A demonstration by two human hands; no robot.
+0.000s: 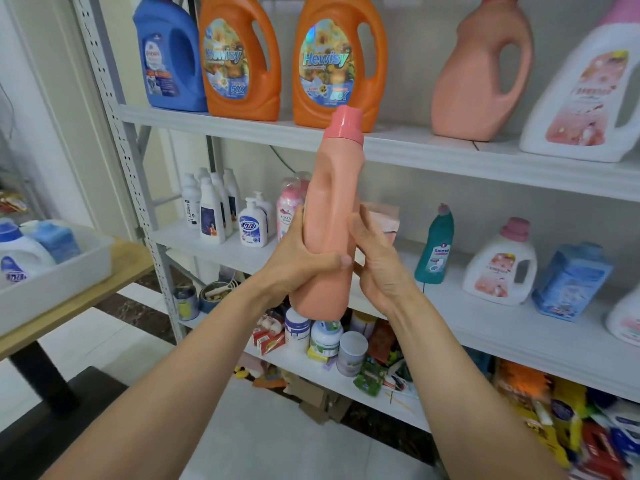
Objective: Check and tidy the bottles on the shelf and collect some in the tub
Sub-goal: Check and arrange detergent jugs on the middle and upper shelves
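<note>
Two hands: both are reaching up in front of the shelf unit (450, 161) and meeting on one bottle.
Left hand (304, 263): it is gripping the salmon bottle (329, 216) low on its body, the thumb lying across the front and the fingers wrapping round the left side.
Right hand (377, 268): it is pressing on the bottle's right side, its fingers lying nearly straight and pointing upward, not curling round.
Salmon bottle: it is standing almost upright in the air between the two sets of fingers, leaning slightly right. Its pink cap (344, 124) is rising well above the fingertips and its base is hanging below both palms.
Tub (59, 282): it is sitting well left of the left fingers on a wooden table (130, 259), holding blue-capped bottles (20, 251).
Tins (325, 336): they are standing on a lower board, just below and behind the wrists.
Middle board: small white bottles (211, 209) are standing behind and left of the left fingers. A teal bottle (434, 247), a pink-capped white jug (500, 268) and a blue pack (571, 282) are sitting right of the right fingers.
Top board: a blue jug (169, 60), two orange jugs (239, 64), a salmon jug (481, 74) and a white-and-pink jug (585, 95) are standing farthest off, above all the fingers.
</note>
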